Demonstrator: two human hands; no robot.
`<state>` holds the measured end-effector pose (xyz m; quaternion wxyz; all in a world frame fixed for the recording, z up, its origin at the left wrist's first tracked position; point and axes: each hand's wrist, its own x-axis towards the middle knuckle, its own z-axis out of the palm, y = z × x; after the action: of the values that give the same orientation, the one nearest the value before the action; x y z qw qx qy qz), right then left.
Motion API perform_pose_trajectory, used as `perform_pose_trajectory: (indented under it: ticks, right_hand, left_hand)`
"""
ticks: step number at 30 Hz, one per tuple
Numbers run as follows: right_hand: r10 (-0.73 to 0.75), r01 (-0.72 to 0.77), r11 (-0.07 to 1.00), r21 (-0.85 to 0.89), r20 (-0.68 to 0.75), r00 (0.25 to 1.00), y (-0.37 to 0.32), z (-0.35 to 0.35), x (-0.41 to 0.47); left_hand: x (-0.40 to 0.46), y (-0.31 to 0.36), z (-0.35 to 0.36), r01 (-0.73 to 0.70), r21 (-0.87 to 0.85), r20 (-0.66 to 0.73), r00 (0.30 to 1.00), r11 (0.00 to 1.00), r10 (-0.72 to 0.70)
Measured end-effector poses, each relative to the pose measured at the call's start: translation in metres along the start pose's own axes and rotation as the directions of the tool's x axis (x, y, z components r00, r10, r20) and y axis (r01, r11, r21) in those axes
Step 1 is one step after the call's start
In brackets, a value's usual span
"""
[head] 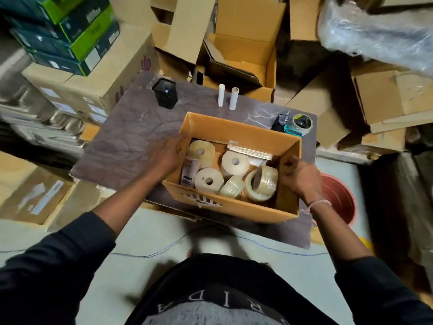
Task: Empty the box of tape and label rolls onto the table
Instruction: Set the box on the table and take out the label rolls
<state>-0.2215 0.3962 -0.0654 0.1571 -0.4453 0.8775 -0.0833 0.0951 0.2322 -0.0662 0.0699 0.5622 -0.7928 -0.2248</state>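
Far left, stacked green-and-blue cartons [70,31] sit on a big cardboard case [93,73] beside the counter [121,146]. On the counter's back-left corner stands a small black device [165,93] with a lit dot. Moving in, the left hand [168,156] lies against the left wall of the open box [234,208], fingers reaching over the rim at that side; it looks like it is gripping the wall, though blur hides the fingertips.

Behind the box, two white tubes [227,97] stand upright side by side. The box sits on the counter's near-right part, still full: a flat label-wrapped pack [189,171] leans at the left wall, three white label rolls [235,161] lie with their cores up, and two clear tape rolls [261,182] tilt against each other at the near-right. A pile of paper sheets [251,151] lies at the back.

The right hand [298,175] is at the box's right wall, fingers curled over the rim, holding it. A thread band [317,204] circles that wrist. Past it, a tape dispenser [294,125] rests on the counter's far-right corner, and a red bucket [338,198] stands on the floor.
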Motion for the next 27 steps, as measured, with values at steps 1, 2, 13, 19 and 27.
perform_pose_trajectory:
  ticks: [1,2,13,19,27]
  right_hand:
    - [-0.003,0.003,1.000,-0.013,0.023,1.000,0.000,-0.001,0.000]
    - [0.004,-0.002,1.000,-0.030,0.054,0.999,0.001,-0.001,0.000]
    - [-0.344,0.226,0.898,-0.377,-0.283,0.895,-0.029,-0.003,-0.002]
    - [-0.365,0.372,0.928,-0.024,0.145,0.920,-0.065,0.013,0.024]
    - [-0.211,0.227,0.974,-0.004,0.356,0.910,-0.091,0.056,0.049]
  left_hand:
    - [0.001,-0.001,0.002,0.003,0.004,0.009,1.000,1.000,-0.004]
    - [0.001,-0.001,0.005,0.004,-0.004,0.020,1.000,1.000,-0.004]
    - [0.002,-0.002,0.014,-0.011,0.007,-0.016,1.000,1.000,0.011]
    - [-0.003,0.005,0.010,-0.217,0.061,-0.153,0.962,0.974,0.224]
    - [0.030,0.014,0.024,-0.550,0.199,-0.102,0.811,0.811,0.575]
